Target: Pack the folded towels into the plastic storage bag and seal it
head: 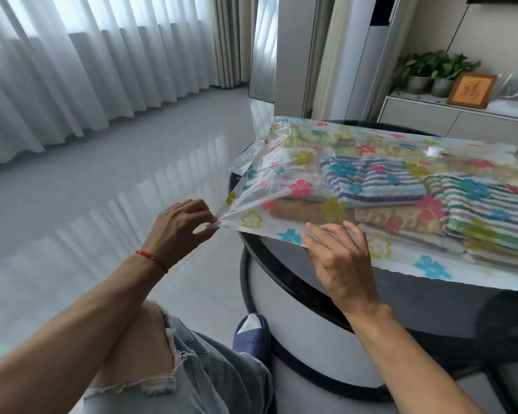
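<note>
A clear plastic storage bag (pixel 284 171) printed with coloured flowers lies on a round dark table (pixel 281 276). Several folded towels (pixel 377 183), striped and tan, show through it. The bag's mouth end hangs off the table's left edge. My left hand (pixel 177 225) pinches the near corner of that mouth end, where a small white slider clip (pixel 213 225) sits between the fingertips. My right hand (pixel 341 258) rests flat on the bag's near edge, fingers spread, pressing it onto the table. A white valve cap (pixel 434 150) sits on top of the bag, far right.
Glossy grey floor and white curtains (pixel 72 70) fill the left side. A low cabinet (pixel 461 118) with potted plants and a framed picture stands at the back right. My knee in torn jeans and a blue slipper (pixel 251 339) are below the table edge.
</note>
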Action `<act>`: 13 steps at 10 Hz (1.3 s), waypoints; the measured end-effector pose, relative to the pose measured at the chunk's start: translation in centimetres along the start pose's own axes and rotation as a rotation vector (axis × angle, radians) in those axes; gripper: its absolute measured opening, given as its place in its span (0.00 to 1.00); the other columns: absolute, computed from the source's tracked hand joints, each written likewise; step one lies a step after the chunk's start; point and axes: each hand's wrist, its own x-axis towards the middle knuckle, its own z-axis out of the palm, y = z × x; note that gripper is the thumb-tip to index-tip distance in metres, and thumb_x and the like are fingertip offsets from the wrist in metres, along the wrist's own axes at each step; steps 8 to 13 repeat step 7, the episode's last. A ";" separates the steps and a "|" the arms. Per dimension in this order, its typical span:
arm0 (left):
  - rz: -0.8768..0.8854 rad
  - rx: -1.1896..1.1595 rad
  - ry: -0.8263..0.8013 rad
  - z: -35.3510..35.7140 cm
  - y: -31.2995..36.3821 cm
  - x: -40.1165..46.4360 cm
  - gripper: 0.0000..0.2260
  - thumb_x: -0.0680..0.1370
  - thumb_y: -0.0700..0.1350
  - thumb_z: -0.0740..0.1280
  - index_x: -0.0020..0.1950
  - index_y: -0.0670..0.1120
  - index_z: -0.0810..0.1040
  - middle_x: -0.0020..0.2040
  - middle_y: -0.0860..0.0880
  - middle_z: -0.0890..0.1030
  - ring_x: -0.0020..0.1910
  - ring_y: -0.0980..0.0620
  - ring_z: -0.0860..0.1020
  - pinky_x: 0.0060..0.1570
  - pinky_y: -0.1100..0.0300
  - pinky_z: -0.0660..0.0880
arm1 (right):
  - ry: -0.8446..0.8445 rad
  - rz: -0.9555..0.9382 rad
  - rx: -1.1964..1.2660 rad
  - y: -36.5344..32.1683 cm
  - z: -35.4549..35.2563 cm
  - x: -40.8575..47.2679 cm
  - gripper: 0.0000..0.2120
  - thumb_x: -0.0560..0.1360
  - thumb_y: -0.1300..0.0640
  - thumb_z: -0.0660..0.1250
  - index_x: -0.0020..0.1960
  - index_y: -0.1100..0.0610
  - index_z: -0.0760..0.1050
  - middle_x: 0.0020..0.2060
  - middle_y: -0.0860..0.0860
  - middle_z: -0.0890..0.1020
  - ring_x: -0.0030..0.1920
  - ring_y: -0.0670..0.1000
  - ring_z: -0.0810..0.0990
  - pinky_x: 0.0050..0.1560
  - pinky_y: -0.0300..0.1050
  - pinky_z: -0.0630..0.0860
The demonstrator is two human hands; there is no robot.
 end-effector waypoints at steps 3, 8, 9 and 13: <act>-0.128 -0.045 -0.016 0.1 0.8 -0.3 0.02 0.75 0.46 0.75 0.46 0.49 0.85 0.42 0.52 0.81 0.36 0.49 0.78 0.33 0.53 0.77 | -0.003 0.022 0.026 0.0 -0.1 0.2 0.08 0.72 0.60 0.78 0.51 0.56 0.86 0.55 0.53 0.87 0.52 0.57 0.85 0.63 0.62 0.75; 0.085 -0.175 0.017 0.5 11.5 1.8 0.17 0.77 0.55 0.70 0.62 0.47 0.81 0.59 0.48 0.81 0.58 0.46 0.78 0.56 0.48 0.75 | 0.006 0.352 0.397 2.5 -7.3 -1.2 0.12 0.79 0.56 0.69 0.59 0.57 0.86 0.58 0.51 0.87 0.61 0.52 0.82 0.64 0.54 0.77; 0.085 -0.175 0.017 0.5 11.5 1.8 0.17 0.77 0.55 0.70 0.62 0.47 0.81 0.59 0.48 0.81 0.58 0.46 0.78 0.56 0.48 0.75 | 0.006 0.352 0.397 2.5 -7.3 -1.2 0.12 0.79 0.56 0.69 0.59 0.57 0.86 0.58 0.51 0.87 0.61 0.52 0.82 0.64 0.54 0.77; 0.085 -0.175 0.017 0.5 11.5 1.8 0.17 0.77 0.55 0.70 0.62 0.47 0.81 0.59 0.48 0.81 0.58 0.46 0.78 0.56 0.48 0.75 | 0.006 0.352 0.397 2.5 -7.3 -1.2 0.12 0.79 0.56 0.69 0.59 0.57 0.86 0.58 0.51 0.87 0.61 0.52 0.82 0.64 0.54 0.77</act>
